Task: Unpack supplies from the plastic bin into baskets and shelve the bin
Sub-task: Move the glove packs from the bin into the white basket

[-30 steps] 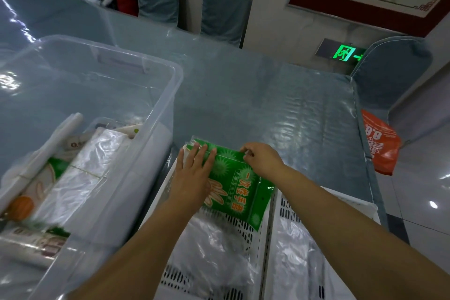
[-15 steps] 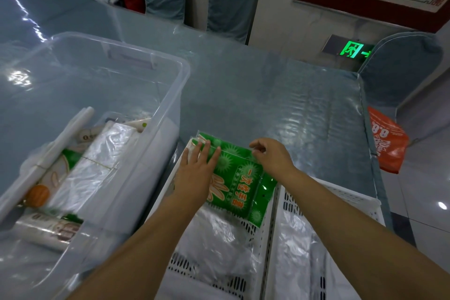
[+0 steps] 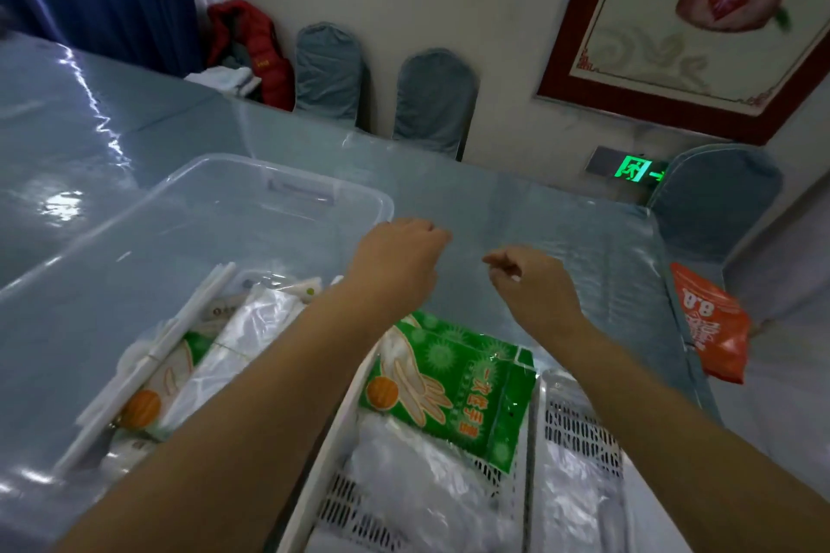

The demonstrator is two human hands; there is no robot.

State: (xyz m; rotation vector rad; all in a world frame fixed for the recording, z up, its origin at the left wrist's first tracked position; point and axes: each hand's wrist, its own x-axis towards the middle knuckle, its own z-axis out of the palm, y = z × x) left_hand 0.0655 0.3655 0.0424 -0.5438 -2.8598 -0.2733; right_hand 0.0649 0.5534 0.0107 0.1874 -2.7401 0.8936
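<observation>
While the green glove packet (image 3: 453,386) lies in the left white basket (image 3: 314,476) beside the clear plastic bin (image 3: 278,184), your left grip (image 3: 399,256) and right grip (image 3: 530,283) hover loosely curled, holding nothing.

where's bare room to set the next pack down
Free: the blue-grey plastic-covered table beyond both hands, and the far half of the clear plastic bin. Crowded: the white slotted basket under the green glove packet.

head view, looking down, close over table (image 3: 516,211)
</observation>
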